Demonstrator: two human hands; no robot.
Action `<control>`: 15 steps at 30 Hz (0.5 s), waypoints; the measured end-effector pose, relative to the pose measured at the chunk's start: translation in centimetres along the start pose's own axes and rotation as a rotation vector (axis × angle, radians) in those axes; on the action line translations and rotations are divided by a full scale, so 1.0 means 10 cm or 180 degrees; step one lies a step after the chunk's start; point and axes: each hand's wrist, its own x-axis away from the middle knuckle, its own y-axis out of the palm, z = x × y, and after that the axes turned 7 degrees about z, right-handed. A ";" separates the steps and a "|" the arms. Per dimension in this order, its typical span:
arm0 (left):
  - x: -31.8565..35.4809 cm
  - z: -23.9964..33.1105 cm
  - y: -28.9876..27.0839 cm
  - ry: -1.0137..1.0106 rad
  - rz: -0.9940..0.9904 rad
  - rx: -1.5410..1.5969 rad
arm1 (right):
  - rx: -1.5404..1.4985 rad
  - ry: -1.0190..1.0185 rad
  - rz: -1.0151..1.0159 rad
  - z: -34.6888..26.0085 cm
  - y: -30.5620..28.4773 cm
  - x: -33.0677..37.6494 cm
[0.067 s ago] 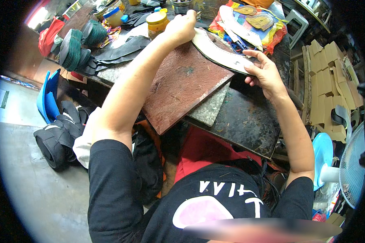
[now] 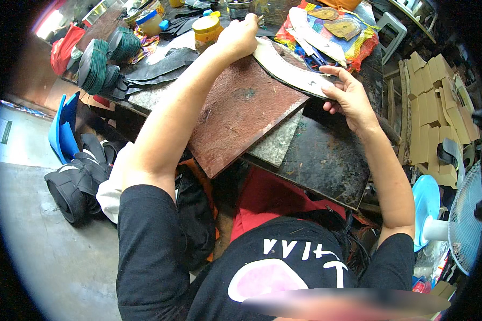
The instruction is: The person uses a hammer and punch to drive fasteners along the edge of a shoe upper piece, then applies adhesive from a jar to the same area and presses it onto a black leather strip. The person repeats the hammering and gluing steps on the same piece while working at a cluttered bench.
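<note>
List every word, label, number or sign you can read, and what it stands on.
Black shirt: large white letters, which I won't copy out.
White curved piece: a small dark mark, too small to read.
Yellow jar: any print is too blurred to read.

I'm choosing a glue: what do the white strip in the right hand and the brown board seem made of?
White strip: probably card or thin plastic, matt; pale, smooth face.

Brown board: perhaps rubber or coated wood, dull; mottled, scuffed face and straight, stiff-looking edges.

Glare upper left; deep shadow under table (image 2: pixel 329 155); edges fisheye-bent, corners black; blurred patch bottom.
</note>
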 end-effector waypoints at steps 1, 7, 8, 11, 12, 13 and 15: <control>0.01 0.00 0.00 0.0128 0.0198 -0.0056 | 0.0069 -0.0008 0.0043 0.01 0.00 0.00; 0.18 0.15 -0.06 0.0548 0.0822 -0.0088 | 0.0205 -0.0162 0.0009 0.06 0.02 -0.02; 0.21 0.21 -0.04 0.0355 0.0527 0.0220 | 0.0210 -0.0174 0.0026 0.06 0.03 -0.02; 0.30 0.27 -0.03 0.0260 0.0345 0.0935 | 0.0237 -0.0192 0.0070 0.08 0.02 -0.02; 0.31 0.27 -0.04 0.0128 0.0274 0.1139 | 0.0223 -0.0237 0.0044 0.09 0.02 -0.02; 0.31 0.25 -0.04 -0.0038 0.0203 0.1321 | 0.0306 -0.0176 0.0087 0.09 0.01 -0.02; 0.33 0.24 -0.03 -0.0047 0.0216 0.1344 | 0.0374 -0.0196 0.0063 0.11 0.00 -0.03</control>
